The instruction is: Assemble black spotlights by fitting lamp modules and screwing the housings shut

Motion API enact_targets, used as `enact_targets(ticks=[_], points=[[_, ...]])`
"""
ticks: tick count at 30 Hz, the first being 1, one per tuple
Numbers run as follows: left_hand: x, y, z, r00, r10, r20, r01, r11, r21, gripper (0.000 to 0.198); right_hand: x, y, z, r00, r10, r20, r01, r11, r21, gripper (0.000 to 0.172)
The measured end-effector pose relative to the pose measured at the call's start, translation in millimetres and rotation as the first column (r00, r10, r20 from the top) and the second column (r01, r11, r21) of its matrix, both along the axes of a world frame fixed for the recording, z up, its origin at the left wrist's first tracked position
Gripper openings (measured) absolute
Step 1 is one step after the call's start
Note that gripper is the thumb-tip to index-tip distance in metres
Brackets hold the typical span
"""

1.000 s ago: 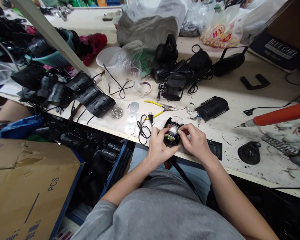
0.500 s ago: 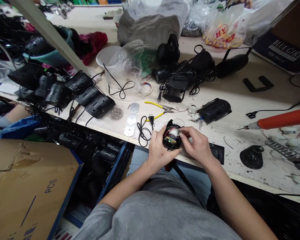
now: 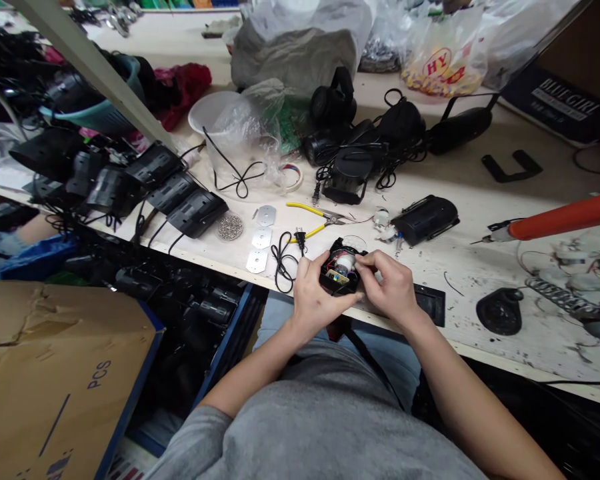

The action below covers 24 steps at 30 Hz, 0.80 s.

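An opened black housing [image 3: 339, 268] with a white round part, wires and a small circuit board inside sits at the table's front edge. My left hand [image 3: 314, 293] is wrapped round its left side, thumb along the front. At its right side my right hand [image 3: 391, 285] has thumb and forefinger pinched by the white part; what lies between the fingertips is too small to make out. Just behind are yellow-handled pliers [image 3: 323, 222] and a coiled black cord with a plug [image 3: 283, 263]. A black shell [image 3: 427, 220] with a white part wired to it lies to the right rear.
Flat metal plates [image 3: 257, 260] and a round dish of screws [image 3: 230, 227] lie left. Several black housings [image 3: 197, 212] line the left edge. A red-handled electric screwdriver [image 3: 563, 217] juts in from the right. A black teardrop-shaped part [image 3: 500, 311] lies near the right front.
The whole scene has shifted slightly left with the camera. Both hands keep their hold at the housing, with the right fingertips moved very little.
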<state>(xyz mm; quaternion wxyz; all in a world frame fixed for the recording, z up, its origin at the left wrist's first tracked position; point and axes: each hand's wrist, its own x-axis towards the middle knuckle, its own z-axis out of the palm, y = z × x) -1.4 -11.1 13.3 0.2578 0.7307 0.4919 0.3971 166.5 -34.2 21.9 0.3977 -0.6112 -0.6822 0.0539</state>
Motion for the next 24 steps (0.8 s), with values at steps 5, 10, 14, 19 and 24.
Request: enact_targets(ticks=[5, 10, 14, 19, 24], points=[[-1, 0, 4.4, 0.999, -0.034, -0.003, 0.033, 0.999, -0.037, 0.086, -7, -3, -8.5, 0.997, -0.059, 0.055, 0.052, 0.993, 0.109, 0.009], [-3, 3, 5.4, 0.997, -0.079, -0.006, 0.078, 0.989, -0.128, 0.084, -11, -2, -10.6, 0.990, -0.076, 0.117, 0.057, 0.986, 0.157, 0.010], [-4, 6, 7.7, 0.994, -0.105, 0.020, 0.107, 0.970, -0.218, 0.084, -13, -1, -10.1, 0.985, -0.099, 0.139, 0.074, 0.982, 0.171, 0.011], [-2, 7, 10.1, 0.995, -0.100, 0.027, 0.104, 0.960, -0.259, 0.085, -14, -2, -9.1, 0.984, -0.123, 0.130, 0.099, 0.980, 0.175, 0.010], [3, 5, 10.0, 0.997, -0.071, 0.036, 0.078, 0.961, -0.266, 0.086, -11, -1, -3.9, 0.984, -0.135, 0.113, 0.121, 0.984, 0.128, 0.006]])
